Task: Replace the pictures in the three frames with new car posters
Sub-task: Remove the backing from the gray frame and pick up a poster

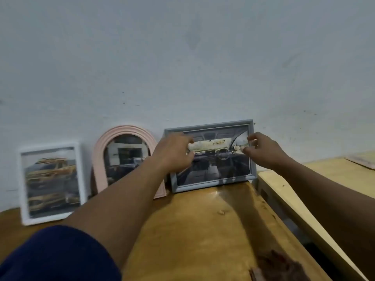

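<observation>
Three frames lean on the wall at the back of a wooden table (194, 224). A white frame (51, 182) on the left holds a yellow car picture. A pink arched frame (123, 157) in the middle holds a dark car picture. A grey landscape frame (213, 157) on the right shows a car interior and stands on the table. My left hand (174, 153) hovers in front of its left side, fingers loosely curled. My right hand (261, 149) is at its right edge, fingers also loosely curled. Neither hand wraps round the frame; whether fingertips touch it I cannot tell.
A pale wall rises right behind the frames. A lighter wooden table (332, 175) stands to the right across a narrow gap, with a flat sheet (363, 160) at its far edge. A dark rough patch (278, 266) marks the near table front.
</observation>
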The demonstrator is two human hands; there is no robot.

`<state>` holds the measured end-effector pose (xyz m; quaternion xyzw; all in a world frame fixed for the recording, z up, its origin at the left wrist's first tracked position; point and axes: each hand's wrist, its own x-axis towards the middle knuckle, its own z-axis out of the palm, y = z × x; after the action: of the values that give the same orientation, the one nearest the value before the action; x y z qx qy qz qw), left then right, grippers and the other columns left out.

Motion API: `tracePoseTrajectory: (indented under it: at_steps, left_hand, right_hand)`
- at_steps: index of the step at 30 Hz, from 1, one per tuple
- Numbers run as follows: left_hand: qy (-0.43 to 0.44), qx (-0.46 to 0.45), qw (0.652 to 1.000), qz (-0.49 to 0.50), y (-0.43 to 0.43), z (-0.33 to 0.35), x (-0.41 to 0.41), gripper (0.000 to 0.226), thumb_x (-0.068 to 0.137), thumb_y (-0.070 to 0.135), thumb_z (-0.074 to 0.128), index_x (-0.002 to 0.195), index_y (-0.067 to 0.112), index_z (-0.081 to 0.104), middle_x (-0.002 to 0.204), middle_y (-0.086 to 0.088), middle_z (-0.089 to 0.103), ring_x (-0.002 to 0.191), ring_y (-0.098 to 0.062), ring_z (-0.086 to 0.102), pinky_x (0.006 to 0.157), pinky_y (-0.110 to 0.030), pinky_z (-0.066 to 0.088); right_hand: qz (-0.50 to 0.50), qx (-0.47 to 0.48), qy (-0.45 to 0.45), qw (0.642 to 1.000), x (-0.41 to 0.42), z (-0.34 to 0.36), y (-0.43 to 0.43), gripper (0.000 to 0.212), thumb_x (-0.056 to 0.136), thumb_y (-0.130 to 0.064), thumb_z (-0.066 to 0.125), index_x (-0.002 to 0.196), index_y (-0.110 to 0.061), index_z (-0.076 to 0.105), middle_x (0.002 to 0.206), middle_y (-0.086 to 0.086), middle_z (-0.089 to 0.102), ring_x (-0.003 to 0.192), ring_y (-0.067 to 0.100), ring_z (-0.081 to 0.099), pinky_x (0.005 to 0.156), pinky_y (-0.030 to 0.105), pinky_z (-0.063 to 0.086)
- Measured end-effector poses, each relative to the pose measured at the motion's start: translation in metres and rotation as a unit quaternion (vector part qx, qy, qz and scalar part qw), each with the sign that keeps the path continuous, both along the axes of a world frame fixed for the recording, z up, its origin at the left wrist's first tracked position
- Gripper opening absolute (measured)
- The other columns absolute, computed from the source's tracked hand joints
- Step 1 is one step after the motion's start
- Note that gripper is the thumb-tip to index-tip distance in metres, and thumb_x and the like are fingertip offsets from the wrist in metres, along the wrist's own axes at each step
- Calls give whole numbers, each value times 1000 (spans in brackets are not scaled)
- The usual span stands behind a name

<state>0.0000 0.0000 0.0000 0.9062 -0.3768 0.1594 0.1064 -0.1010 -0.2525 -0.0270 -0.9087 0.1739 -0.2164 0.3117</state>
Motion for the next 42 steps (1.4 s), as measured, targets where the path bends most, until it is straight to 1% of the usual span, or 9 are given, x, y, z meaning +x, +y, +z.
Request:
tracePoseTrajectory:
  at_steps: [7,13,16,20,26,31,35,39,42]
  left_hand:
    - [-173,-6,985,14,-42,-26,59,59,91,44,57,145,21,49,147,-7,45,134,-29,41,108,-50,36]
    - [-183,-50,982,19,-43,-28,52,57,95,47,54,143,17,51,133,-9,53,121,-28,48,103,-47,38]
    - [-146,-67,987,17,-44,-14,30,48,100,48,50,139,20,56,125,-7,50,109,-24,52,100,-45,39]
    - [-76,-100,992,-1,-33,1,2,32,103,42,51,126,21,62,121,-3,49,92,-15,46,93,-43,45]
    - [-4,-115,993,-23,-12,30,-37,26,101,43,54,111,23,67,104,1,57,96,-21,56,86,-41,49]
    - [95,-134,986,-5,18,43,-66,28,100,42,57,108,21,73,107,0,69,100,-21,62,86,-34,49]
    - [152,-116,981,16,56,31,-81,31,101,43,56,102,17,73,100,-3,72,96,-22,65,77,-29,44]
    - [204,-135,969,37,85,26,-98,44,105,47,43,76,19,59,74,0,60,72,-16,57,62,-31,38]
    - [253,-190,948,29,97,36,-105,53,104,56,36,95,14,66,96,-6,69,91,-24,65,87,-41,52]
  right_hand:
    - [-80,156,-48,983,51,-36,-35,59,102,-50,40,150,-18,27,155,15,37,136,37,44,102,47,43]
    - [-97,154,-110,977,44,-54,-33,45,106,-44,27,125,-11,51,120,14,59,100,25,55,87,46,50]
    - [-87,140,-135,977,17,-54,-31,43,106,-43,31,102,-9,57,98,12,63,90,30,60,78,50,54]
    - [-73,125,-153,977,-27,-48,-20,41,103,-48,37,98,-16,61,93,6,65,89,29,63,78,59,56]
    - [-77,45,-182,979,-87,7,-5,43,101,-53,41,91,-17,64,85,3,65,82,25,60,73,52,54]
    - [-35,-4,-185,982,-119,73,14,55,100,-52,46,74,-5,62,71,17,61,65,27,52,59,37,40]
    - [27,-27,-110,993,-121,104,55,62,98,-54,48,79,3,63,68,18,54,63,23,46,57,33,32]
    - [64,-46,-21,997,-107,127,104,57,97,-52,51,82,0,67,74,15,61,68,24,53,59,30,36]
    - [71,-98,58,991,-91,148,141,52,95,-53,55,72,-6,56,71,7,55,69,22,53,57,29,36]
